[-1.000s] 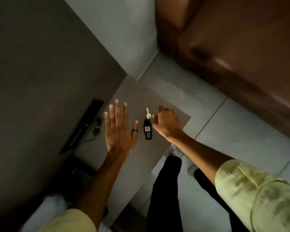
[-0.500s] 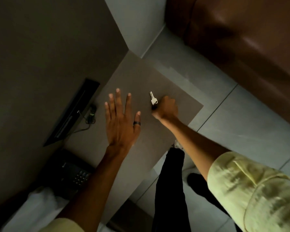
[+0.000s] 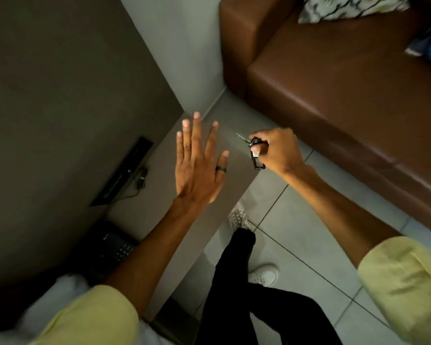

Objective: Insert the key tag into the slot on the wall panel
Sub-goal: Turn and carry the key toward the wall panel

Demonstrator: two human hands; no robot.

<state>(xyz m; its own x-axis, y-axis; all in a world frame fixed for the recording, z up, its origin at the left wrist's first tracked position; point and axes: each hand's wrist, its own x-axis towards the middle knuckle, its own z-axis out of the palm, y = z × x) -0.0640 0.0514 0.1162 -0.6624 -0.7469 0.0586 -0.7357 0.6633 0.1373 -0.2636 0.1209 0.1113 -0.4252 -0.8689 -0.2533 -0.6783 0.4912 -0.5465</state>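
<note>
My right hand point(image 3: 278, 151) is closed around a black key tag point(image 3: 256, 161), held above the right edge of a grey-brown tabletop point(image 3: 159, 210). A small silver key point(image 3: 243, 138) sticks out from the tag toward the upper left. My left hand point(image 3: 198, 161) hovers flat over the tabletop with fingers spread, a dark ring on one finger, holding nothing. A long dark panel point(image 3: 123, 171) is set in the brown wall on the left, with a thin cable below it. I cannot make out a slot in it.
A black desk phone point(image 3: 110, 247) sits on the tabletop near the wall. A brown leather sofa point(image 3: 334, 83) with patterned cushions fills the upper right. Grey floor tiles point(image 3: 296, 232), my dark trousers and white shoes lie below the table's edge.
My right hand has lifted the key tag off the tabletop and drawn it right, past the table's edge. My left hand stays flat and open over the table.
</note>
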